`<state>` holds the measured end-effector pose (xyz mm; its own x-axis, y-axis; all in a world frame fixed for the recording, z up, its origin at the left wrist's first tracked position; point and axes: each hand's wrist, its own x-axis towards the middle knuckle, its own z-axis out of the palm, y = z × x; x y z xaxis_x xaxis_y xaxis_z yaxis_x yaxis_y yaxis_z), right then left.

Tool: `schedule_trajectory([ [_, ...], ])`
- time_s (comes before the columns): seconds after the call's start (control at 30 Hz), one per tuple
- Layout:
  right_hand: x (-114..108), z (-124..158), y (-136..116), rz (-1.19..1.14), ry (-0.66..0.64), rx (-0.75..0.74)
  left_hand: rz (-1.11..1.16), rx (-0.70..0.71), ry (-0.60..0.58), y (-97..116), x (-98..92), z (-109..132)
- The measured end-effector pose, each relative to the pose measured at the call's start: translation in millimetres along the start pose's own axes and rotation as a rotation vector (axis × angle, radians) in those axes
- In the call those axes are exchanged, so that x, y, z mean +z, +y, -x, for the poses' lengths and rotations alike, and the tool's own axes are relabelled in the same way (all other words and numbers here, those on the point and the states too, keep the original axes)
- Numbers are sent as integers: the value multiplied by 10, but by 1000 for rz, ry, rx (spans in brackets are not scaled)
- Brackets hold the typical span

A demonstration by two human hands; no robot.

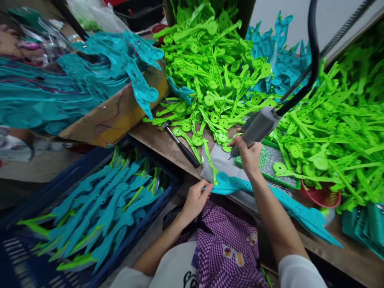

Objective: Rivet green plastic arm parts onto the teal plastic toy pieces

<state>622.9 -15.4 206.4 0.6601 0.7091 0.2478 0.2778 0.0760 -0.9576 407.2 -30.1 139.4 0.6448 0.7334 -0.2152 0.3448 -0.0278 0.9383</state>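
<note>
My right hand (248,154) is wrapped round a grey electric screwdriver (258,127), whose tip points down over a pale sheet on the bench. With fingers pinched, my left hand (198,197) grips the near end of a long turquoise plastic part (229,183). That part runs to the right under my right forearm, and a green plastic piece (212,164) meets it beside my left fingers. Behind the screwdriver lies a green tray of small screws (274,162), partly covered by my hand.
A hammer (183,146) rests on the bench (156,138). Loose green parts (207,60) are heaped behind and to the right. On the left stand a blue crate (114,264) of turquoise parts and a cardboard box (120,116). A red basket (322,196) sits at right.
</note>
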Motion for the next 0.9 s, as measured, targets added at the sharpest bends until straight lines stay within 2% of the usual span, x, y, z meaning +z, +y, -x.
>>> schedule_trajectory([
  [0.1,-162,128,0,92,-28,-115,-69,84,-85,-3,-92,-40],
  [0.2,-305,444,7,294,151,-215,-116,154,-208,48,-216,-84],
  [0.23,-317,546,5,369,179,-229,-133,167,-239,80,-255,-100],
  [0.27,-304,626,0,429,142,-223,-155,177,-265,120,-288,-115],
  [0.33,-196,680,-24,511,-108,-135,-219,206,-304,222,-335,-134],
  [0.4,-8,592,-64,598,-406,-1,-289,257,-328,340,-358,-126],
  [0.43,97,515,-92,659,-507,39,-312,284,-337,396,-362,-110],
  [0.5,296,356,-157,775,-632,46,-317,320,-343,486,-364,-55],
  [0.6,485,218,-270,858,-738,1,-259,302,-286,533,-357,46],
  [0.7,503,179,-376,875,-730,-34,-192,263,-195,487,-343,133],
  [0.77,441,144,-424,915,-666,-32,-160,266,-166,437,-332,185],
  [0.9,265,10,-411,1133,-519,60,-113,316,-123,363,-302,283],
])
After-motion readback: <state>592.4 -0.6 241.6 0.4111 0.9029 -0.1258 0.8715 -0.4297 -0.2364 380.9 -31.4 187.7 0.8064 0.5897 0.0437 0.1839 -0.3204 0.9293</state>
